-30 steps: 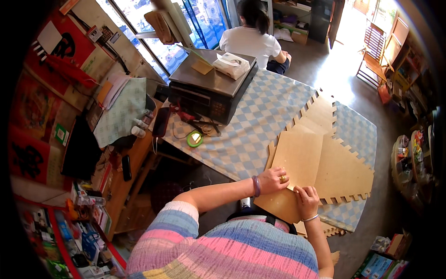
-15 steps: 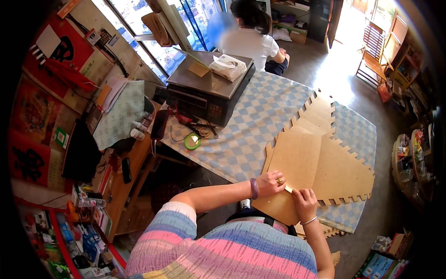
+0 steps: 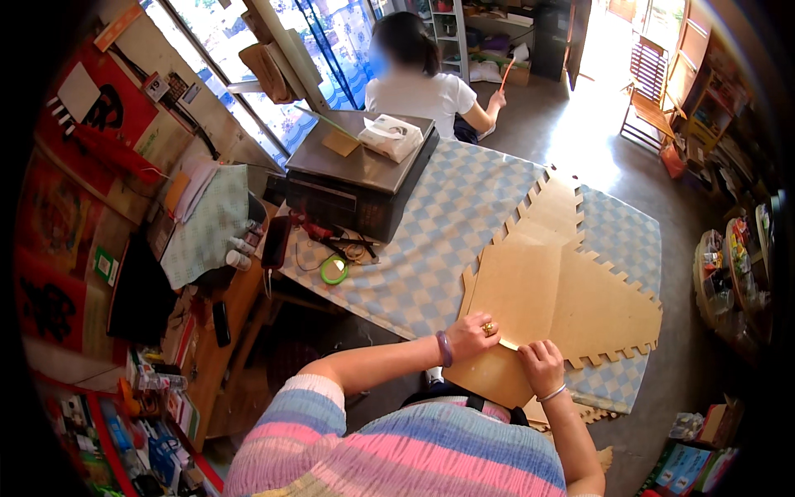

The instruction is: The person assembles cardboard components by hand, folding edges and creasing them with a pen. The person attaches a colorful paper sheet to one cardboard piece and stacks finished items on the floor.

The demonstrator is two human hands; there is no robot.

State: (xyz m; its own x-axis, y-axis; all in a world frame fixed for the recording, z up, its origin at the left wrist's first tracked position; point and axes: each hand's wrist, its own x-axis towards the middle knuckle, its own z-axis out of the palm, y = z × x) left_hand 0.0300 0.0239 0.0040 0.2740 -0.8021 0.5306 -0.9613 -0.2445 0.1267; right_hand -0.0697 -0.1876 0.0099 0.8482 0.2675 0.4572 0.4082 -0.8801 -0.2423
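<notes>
A tan sheet [image 3: 517, 286], stiff like card or board, lies partly over the near edge of the table. Both of my hands are at its near edge, and a tan flap [image 3: 493, 374] hangs below them toward my body. My left hand [image 3: 474, 336] is closed on that edge, fingers curled. Just to the right, my right hand [image 3: 543, 369] pinches the same edge between thumb and fingers. Between the hands a narrow bright strip [image 3: 508, 345] shows; I cannot tell whether it is a fold or tape. Tan sheets with notched edges [image 3: 613, 302] lie underneath and to the right.
The table [image 3: 435, 248] has a blue-and-beige checked cover. A scale [image 3: 360, 178] stands on its far left with a tissue pack [image 3: 391, 137] on top; a green tape roll [image 3: 334, 270] lies nearby. Beyond the table sits a person [image 3: 418, 91]. A cluttered desk [image 3: 236, 331] is on the left.
The view has shifted slightly. My hands keep their hold on the sheet's edge with little movement. The seated person's forearm is now raised, holding a thin orange stick.
</notes>
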